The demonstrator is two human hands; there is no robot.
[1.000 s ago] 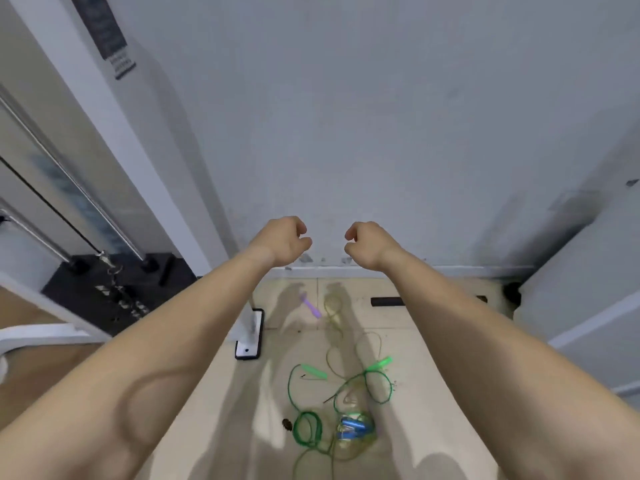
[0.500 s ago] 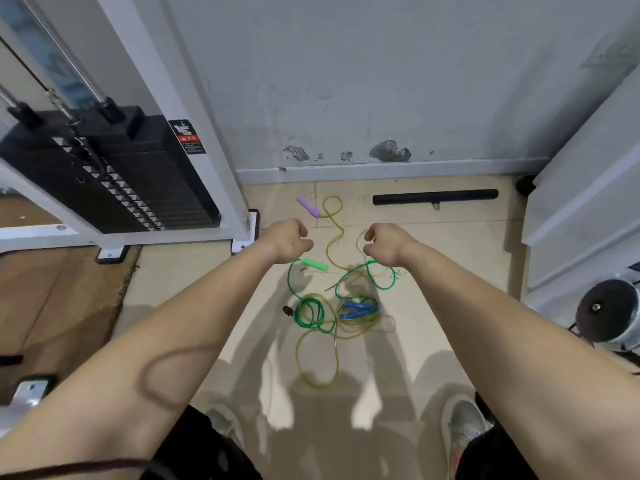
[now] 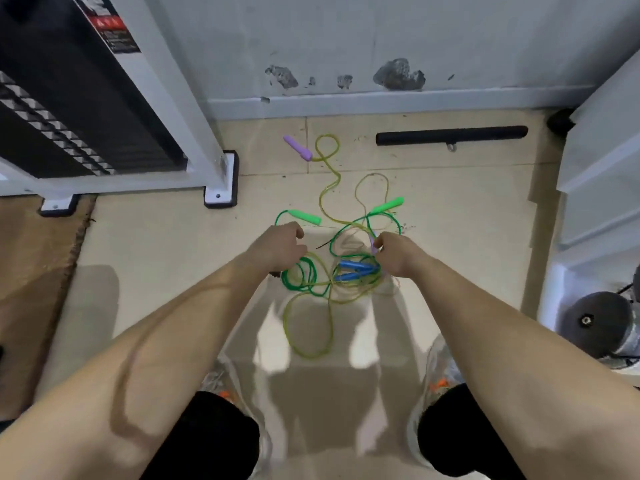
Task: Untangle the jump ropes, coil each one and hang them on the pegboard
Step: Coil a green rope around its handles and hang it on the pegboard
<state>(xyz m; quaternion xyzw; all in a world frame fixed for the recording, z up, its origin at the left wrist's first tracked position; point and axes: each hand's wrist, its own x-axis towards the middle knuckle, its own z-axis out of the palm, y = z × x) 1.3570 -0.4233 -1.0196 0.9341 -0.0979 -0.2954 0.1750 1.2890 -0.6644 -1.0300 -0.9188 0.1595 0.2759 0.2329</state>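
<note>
Both hands have come down closer to the tangled jump ropes [image 3: 356, 269], which lie on the floor [image 3: 166, 258]. The left hand [image 3: 280, 247] is at the pile's 9 o'clock and the right hand [image 3: 398, 252] at its 3. Both have curled fingers and seemingly hold nothing. A black bar [image 3: 450, 135] lies at 12 o'clock.

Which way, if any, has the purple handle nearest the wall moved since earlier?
No. The purple handle still lies just left of the tile seam, level with the black bar; the camera tilted.
</note>
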